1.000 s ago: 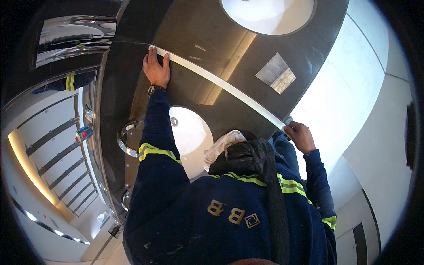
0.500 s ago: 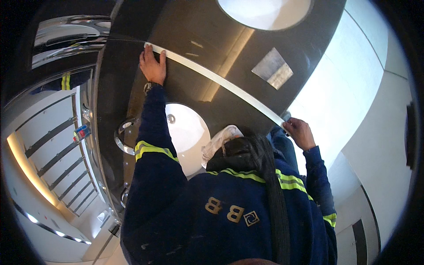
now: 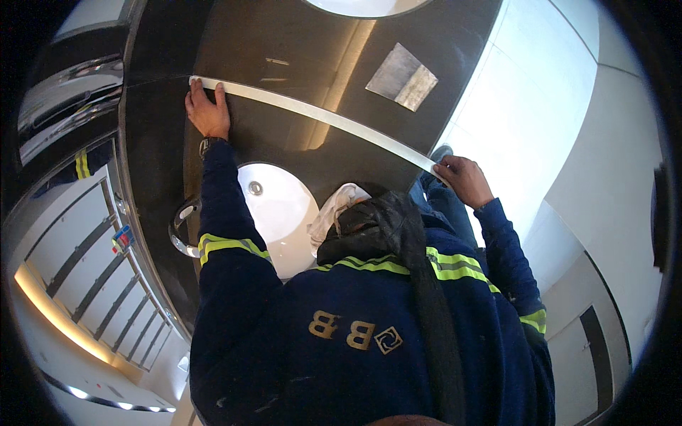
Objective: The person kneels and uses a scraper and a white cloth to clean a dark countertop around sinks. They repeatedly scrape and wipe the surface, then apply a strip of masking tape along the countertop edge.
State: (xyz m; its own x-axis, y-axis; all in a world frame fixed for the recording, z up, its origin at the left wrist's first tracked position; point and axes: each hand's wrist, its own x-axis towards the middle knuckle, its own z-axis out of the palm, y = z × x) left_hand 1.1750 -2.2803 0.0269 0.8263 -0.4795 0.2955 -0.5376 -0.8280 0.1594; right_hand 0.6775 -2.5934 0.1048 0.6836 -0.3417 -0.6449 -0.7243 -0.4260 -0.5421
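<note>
A long, flat white strip point(image 3: 312, 110), like a straightedge, lies across the dark glossy countertop point(image 3: 277, 145) from its back to its front edge. At the strip's far left end, my left hand point(image 3: 208, 113) rests with fingers stretched out, fingertips on or against it. My right hand point(image 3: 465, 179) grips the opposite end at the front edge, fingers closed round it. Below the strip, a round white sink point(image 3: 280, 202) is set into the counter, partly hidden by my left sleeve. A crumpled whitish cloth point(image 3: 344, 206) sits beside the sink, next to a dark bag-like item point(image 3: 362, 227).
A grey, rectangular sheet point(image 3: 403, 77) lies on the counter beyond the strip. Another white sink point(image 3: 369, 6) shows at the top edge. A chrome faucet point(image 3: 183, 231) curves up left of the nearer sink. A mirror point(image 3: 85, 248) lines the left; pale floor tiles point(image 3: 526, 121) lie right.
The view has shifted, so the counter, strip and both hands appear farther left. Both hands keep their places at the strip's ends.
</note>
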